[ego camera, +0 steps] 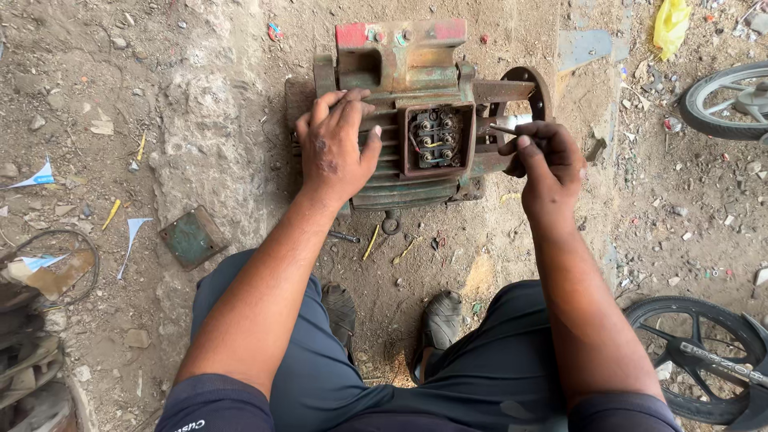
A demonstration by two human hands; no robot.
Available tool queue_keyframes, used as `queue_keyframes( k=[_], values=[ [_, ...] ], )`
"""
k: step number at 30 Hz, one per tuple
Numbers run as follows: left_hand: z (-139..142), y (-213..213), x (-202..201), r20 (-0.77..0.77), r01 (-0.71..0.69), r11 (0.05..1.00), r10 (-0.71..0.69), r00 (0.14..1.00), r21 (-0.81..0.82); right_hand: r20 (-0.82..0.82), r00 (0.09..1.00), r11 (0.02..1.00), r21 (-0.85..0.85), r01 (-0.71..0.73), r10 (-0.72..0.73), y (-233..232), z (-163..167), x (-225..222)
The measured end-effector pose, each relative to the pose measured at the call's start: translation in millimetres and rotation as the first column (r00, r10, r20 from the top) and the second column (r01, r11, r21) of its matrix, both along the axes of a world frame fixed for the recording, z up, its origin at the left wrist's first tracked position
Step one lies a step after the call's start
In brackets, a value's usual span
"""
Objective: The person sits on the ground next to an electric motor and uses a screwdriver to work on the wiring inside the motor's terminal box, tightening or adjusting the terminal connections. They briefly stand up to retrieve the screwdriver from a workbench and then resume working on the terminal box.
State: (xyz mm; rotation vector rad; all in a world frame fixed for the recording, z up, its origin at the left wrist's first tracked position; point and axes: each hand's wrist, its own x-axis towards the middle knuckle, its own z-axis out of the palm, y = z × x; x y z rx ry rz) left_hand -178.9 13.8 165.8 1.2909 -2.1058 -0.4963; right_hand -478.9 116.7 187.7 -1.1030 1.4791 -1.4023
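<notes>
1. We locate the electric motor [416, 120], an old green and red unit, lying on the dirt ground [200, 96] at 12 o'clock from our shoes [440, 320].
2. Our left hand [334, 148] lies flat and open on the ribbed housing, at 9 o'clock from the terminal box [437, 138], and steadies the motor without gripping anything.
3. Our right hand [548, 160] is closed around a thin metal tool [504, 128], its tip lying at 3 o'clock from the terminal box, by the end bracket [524, 92].
4. We judge the opening step done: the terminal box is uncovered, with studs and links exposed, and a square green cover plate [192, 238] lies on the ground at 8 o'clock from the motor.
5. We judge the remainder outstanding: the wiring links appear in place and the end bracket is mounted.
6. Small loose parts [384, 232] lie at 6 o'clock from the motor.
</notes>
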Motion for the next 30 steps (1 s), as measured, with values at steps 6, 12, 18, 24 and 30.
queue_keyframes(
  k=[6,12,18,24,30],
  values=[
    [-0.2,-0.9,-2.9,-0.021,-0.023,1.000,0.023,1.000,0.000,-0.023,1.000,1.000,-0.016,-0.017,0.016,7.8,-0.9,-4.2],
    [-0.1,-0.8,-10.2,-0.011,-0.064,0.998,0.063,0.998,-0.030,-0.033,0.999,0.999,-0.025,-0.024,0.023,3.0,-2.8,5.6],
    [-0.7,1.7,-11.6,-0.002,-0.088,0.995,0.088,0.996,-0.047,-0.434,0.897,0.989,-0.069,-0.130,0.087,-11.3,11.2,20.2],
    [-1.3,0.9,-11.2,0.002,-0.097,0.991,0.098,0.995,-0.087,-0.642,0.765,0.973,-0.137,-0.184,0.054,-21.7,24.0,26.7],
    [-1.4,0.9,-11.8,-0.017,-0.104,0.990,0.103,0.994,-0.092,-0.708,0.699,0.949,-0.147,-0.278,0.095,-27.2,26.1,33.9]
  ],
)
